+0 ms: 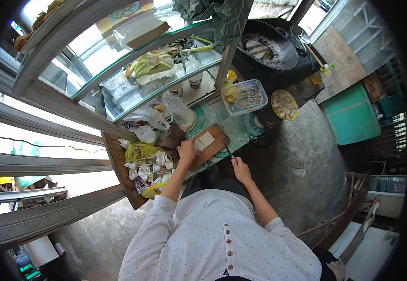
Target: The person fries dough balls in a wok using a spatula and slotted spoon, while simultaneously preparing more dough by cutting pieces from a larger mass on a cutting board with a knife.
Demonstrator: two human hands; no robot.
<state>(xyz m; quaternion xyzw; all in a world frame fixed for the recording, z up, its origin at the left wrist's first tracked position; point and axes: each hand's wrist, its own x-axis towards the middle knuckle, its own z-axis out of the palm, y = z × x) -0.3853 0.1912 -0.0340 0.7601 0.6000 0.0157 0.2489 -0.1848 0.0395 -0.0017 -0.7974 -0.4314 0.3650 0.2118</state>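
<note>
A wooden cutting board (218, 136) lies on the glass-topped counter in front of me. Two pale, flat-sided pieces that look like tofu (207, 139) rest on it, one a clear square and the other partly covered by fingers. My left hand (187, 151) is at the board's left side, its fingers curled against the nearer tofu piece. In my right hand (241, 169), closed round the handle, is a knife (228, 149). Its blade points up and away, with the tip over the board's right edge, apart from the tofu.
A yellow bowl (284, 105) of pale chunks and a clear plastic tub (244, 97) with a batter-like mix stand to the right. Beyond is a wok (269, 45) with food frying. On the left sit a yellow bag (149, 168) of crumpled tissues and a glass cabinet (159, 70) with cabbage.
</note>
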